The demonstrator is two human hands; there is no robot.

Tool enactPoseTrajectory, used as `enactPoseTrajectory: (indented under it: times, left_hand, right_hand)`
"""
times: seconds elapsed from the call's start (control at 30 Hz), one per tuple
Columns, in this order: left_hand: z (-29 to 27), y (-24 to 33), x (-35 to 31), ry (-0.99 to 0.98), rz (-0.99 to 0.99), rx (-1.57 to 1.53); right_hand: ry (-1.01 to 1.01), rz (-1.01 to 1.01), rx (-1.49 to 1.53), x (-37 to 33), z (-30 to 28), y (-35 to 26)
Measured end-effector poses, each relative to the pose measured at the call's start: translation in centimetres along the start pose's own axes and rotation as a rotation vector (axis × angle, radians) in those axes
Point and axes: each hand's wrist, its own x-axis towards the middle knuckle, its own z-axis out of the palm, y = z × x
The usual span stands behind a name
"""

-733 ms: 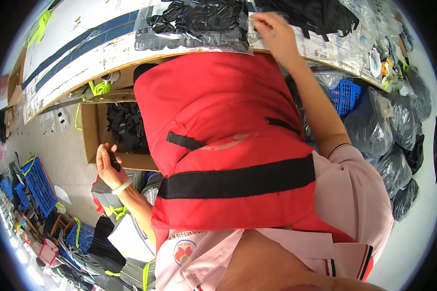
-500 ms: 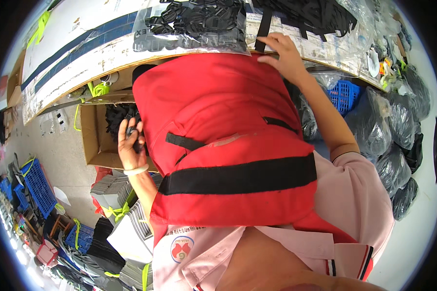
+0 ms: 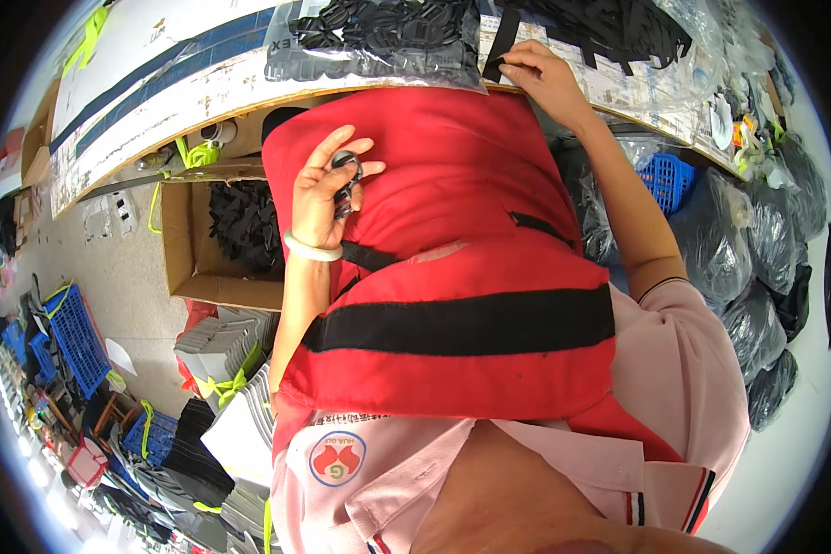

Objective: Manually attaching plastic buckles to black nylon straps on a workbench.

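Note:
A red padded vest (image 3: 452,277) with black straps lies against my chest and the table edge. My left hand (image 3: 328,194) is raised over its left side and holds a small black buckle piece (image 3: 346,180) between thumb and fingers; a pale bangle is on that wrist. My right hand (image 3: 540,78) reaches up to the table and pinches the end of a black strap (image 3: 503,42) from a heap of straps there.
A clear bag of black parts (image 3: 379,37) lies on the paper-covered table (image 3: 203,83). Below left stands a cardboard box (image 3: 203,268) of black pieces. Blue crates (image 3: 74,337), stacked grey parts and black filled bags (image 3: 757,240) crowd the floor.
My left hand rose from beside the cardboard box to over the vest, now holding the black buckle piece. My right hand shifted right and took hold of a strap end.

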Motion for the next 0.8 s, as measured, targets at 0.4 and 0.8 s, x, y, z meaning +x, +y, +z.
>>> enactPoseTrajectory:
  times: [0.4,0.8]
  left_hand:
    - [3.7,0.4,-1.3,-0.123,0.255,0.287]
    - [2.6,-0.3,-2.0,-0.166,0.18,0.232]
  right_hand:
    - [-0.088,-0.036,0.336,-1.1,2.4,-15.7]
    - [-0.735,0.108,0.685,-0.9,9.0,-13.1]
